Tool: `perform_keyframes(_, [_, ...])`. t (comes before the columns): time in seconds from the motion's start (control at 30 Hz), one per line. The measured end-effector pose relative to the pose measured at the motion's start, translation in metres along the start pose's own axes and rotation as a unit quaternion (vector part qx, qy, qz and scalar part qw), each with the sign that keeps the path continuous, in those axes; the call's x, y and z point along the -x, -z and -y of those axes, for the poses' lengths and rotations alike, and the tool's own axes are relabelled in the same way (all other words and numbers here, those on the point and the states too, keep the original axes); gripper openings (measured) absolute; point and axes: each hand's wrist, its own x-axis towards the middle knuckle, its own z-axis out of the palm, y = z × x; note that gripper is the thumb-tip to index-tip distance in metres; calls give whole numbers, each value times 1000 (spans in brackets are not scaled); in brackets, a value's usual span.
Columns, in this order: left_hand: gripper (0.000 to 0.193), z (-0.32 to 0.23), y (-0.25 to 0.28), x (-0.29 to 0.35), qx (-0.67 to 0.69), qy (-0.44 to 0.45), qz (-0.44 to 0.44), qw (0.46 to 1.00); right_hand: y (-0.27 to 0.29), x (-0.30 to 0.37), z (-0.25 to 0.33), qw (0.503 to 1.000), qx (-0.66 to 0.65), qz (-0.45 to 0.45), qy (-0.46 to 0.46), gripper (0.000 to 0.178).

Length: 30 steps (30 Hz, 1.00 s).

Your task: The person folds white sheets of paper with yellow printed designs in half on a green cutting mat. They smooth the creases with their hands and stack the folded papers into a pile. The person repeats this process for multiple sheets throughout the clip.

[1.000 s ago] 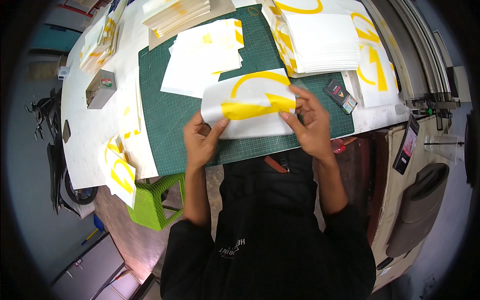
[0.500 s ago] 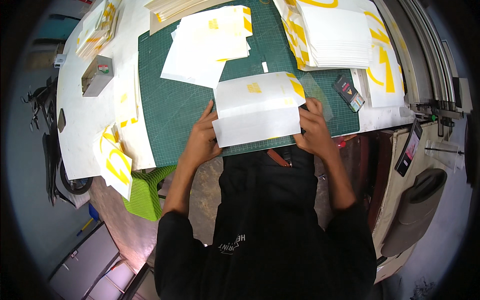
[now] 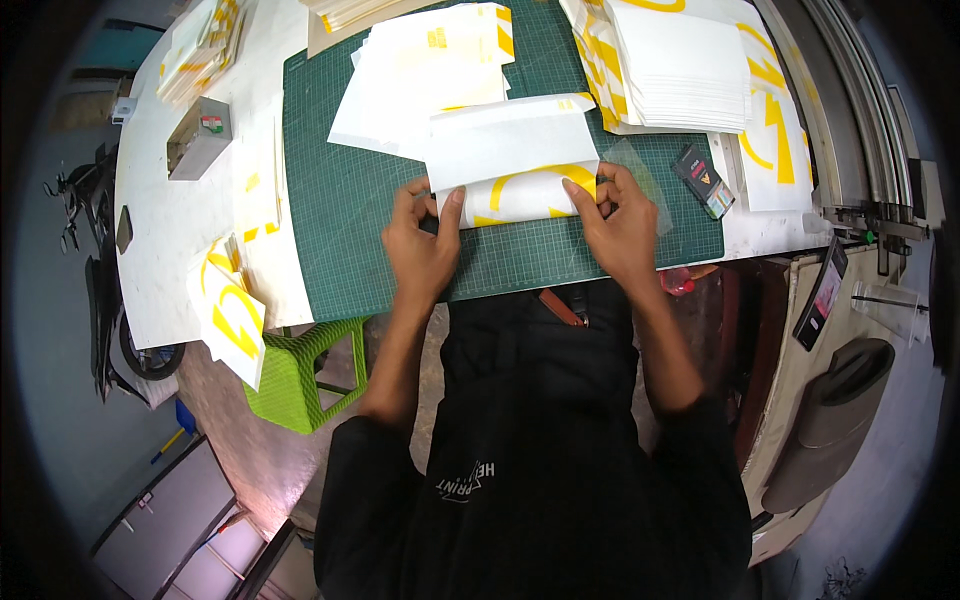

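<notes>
A white paper sheet (image 3: 508, 143) with yellow print lies over the green cutting mat (image 3: 350, 255), its near part folded up so a yellow pattern shows. At the left end of the fold, my left hand (image 3: 425, 225) pinches the paper with the thumb on top. My right hand (image 3: 612, 215) grips the right end the same way, thumb on the yellow print. The fingertips beneath the paper are partly hidden. Just beyond lies a loose pile of similar white sheets (image 3: 420, 80).
A tall stack of folded white and yellow papers (image 3: 685, 75) stands at the far right. Near it lies a small dark box (image 3: 702, 180). On the left are a grey open box (image 3: 199, 140) and printed sheets (image 3: 232, 310) overhanging the table edge above a green stool (image 3: 300, 375).
Both hands have moved away from me and turned thumbs up. The sheet's near part is now folded over, bringing its yellow-printed side into view.
</notes>
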Motion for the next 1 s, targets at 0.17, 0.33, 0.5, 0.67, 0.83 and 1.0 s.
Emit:
perform_keyframes(0.17, [28,-9,-8,9,-189,-242,-182,934,-7,-1,-5,996,80,-18,17,38])
perform_keyframes(0.33, [48,-22,-4,38,-246,-298,74,919,-14,-6,2,995,101,-15,-5,42])
perform_keyframes(0.5, [59,-22,-11,34,-317,-228,187,901,-20,-4,-5,972,154,-105,143,41])
perform_keyframes(0.67, [58,-21,-12,31,-312,-221,186,905,-6,33,8,918,265,45,293,39])
perform_keyframes(0.83, [56,-17,-10,30,-304,-243,180,903,-12,36,0,914,298,113,251,44])
perform_keyframes(1.0, [58,-16,-8,45,-289,-228,187,911,-15,35,3,907,320,124,245,47])
